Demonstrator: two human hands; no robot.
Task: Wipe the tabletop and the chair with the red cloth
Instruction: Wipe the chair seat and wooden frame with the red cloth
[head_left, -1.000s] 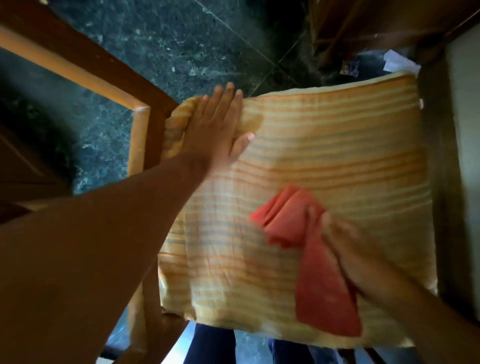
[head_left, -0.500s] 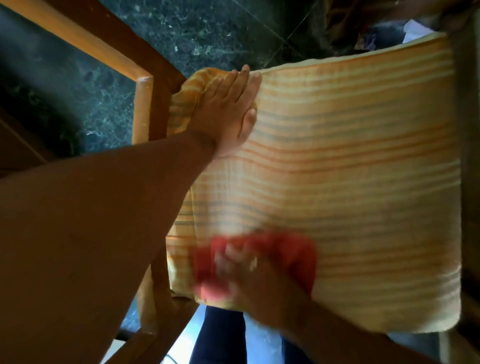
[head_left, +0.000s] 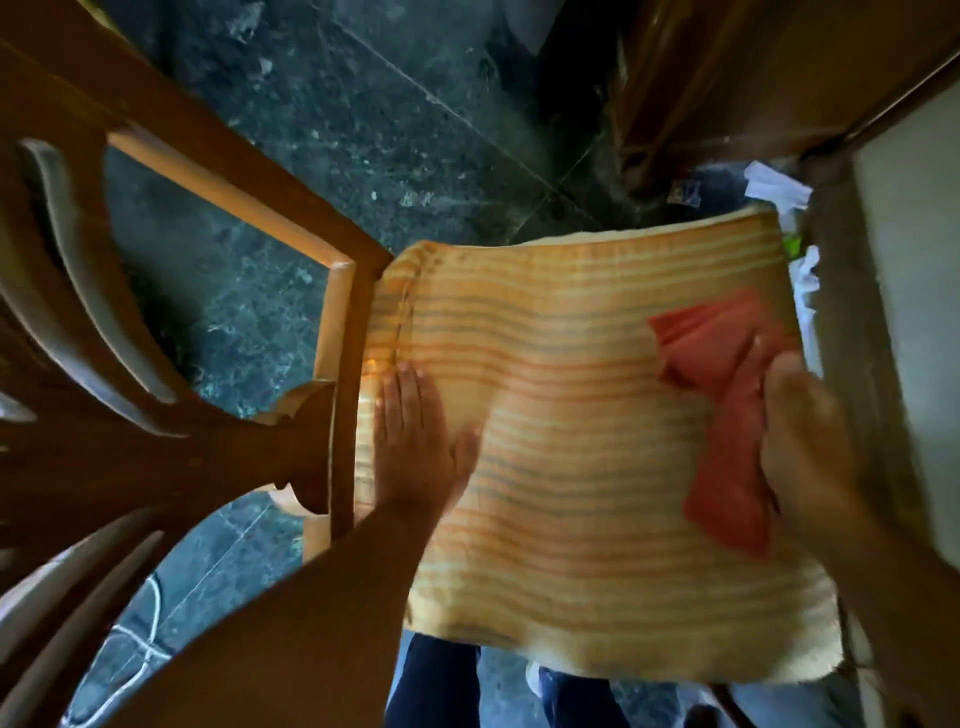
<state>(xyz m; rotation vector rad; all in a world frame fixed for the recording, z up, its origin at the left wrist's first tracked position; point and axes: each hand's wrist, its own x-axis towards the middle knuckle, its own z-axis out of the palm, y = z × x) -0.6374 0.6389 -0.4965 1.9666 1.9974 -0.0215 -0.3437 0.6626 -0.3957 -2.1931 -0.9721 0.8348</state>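
Note:
A striped orange and yellow seat cushion (head_left: 587, 467) fills the middle of the view, lying on a wooden chair frame (head_left: 340, 364). My left hand (head_left: 415, 441) presses flat on the cushion's left edge, fingers together, holding nothing. My right hand (head_left: 810, 452) grips the red cloth (head_left: 722, 395) against the cushion's right side. The cloth is bunched, with one end fanned out toward the far edge and the other end hanging under my palm.
A second wooden chair (head_left: 104, 312) with curved slats stands at the left over the dark green stone floor (head_left: 322, 130). A white table edge (head_left: 909, 312) runs down the right. Crumpled white paper (head_left: 776, 184) lies beyond the cushion. Dark trouser legs (head_left: 441, 680) show below.
My right hand has swept the red cloth from the cushion's near left part to its right side. My left hand has slid from the far left corner down the left edge.

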